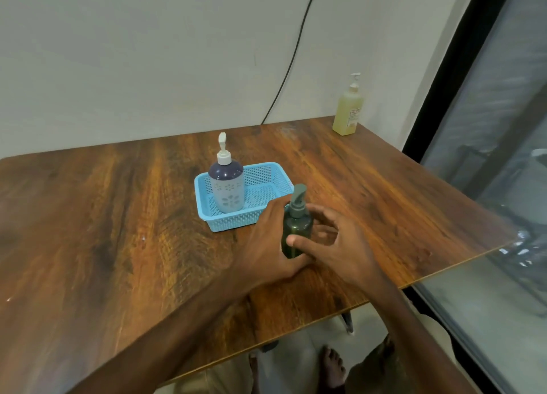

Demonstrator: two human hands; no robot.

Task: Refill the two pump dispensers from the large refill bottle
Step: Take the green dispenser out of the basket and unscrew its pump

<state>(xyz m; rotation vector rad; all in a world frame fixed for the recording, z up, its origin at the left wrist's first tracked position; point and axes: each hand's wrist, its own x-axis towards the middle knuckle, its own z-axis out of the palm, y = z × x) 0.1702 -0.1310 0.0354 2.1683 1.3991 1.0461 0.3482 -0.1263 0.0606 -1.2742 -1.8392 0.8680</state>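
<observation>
A dark green pump dispenser (297,222) stands upright on the wooden table (118,216), just in front of the blue basket (266,174). My left hand (266,245) wraps its body from the left. My right hand (334,240) touches it from the right, thumb on its front and fingers spread. A purple and white pump dispenser (226,183) with a white pump stands in the basket's left half. The large refill bottle (348,109), full of yellowish liquid and fitted with a white pump, stands at the table's far right corner.
A black cable (291,59) hangs down the wall behind the table. A glass pane in a dark frame (444,97) runs along the table's right side. The table's near edge is close to my legs, and bare feet (334,367) show below it.
</observation>
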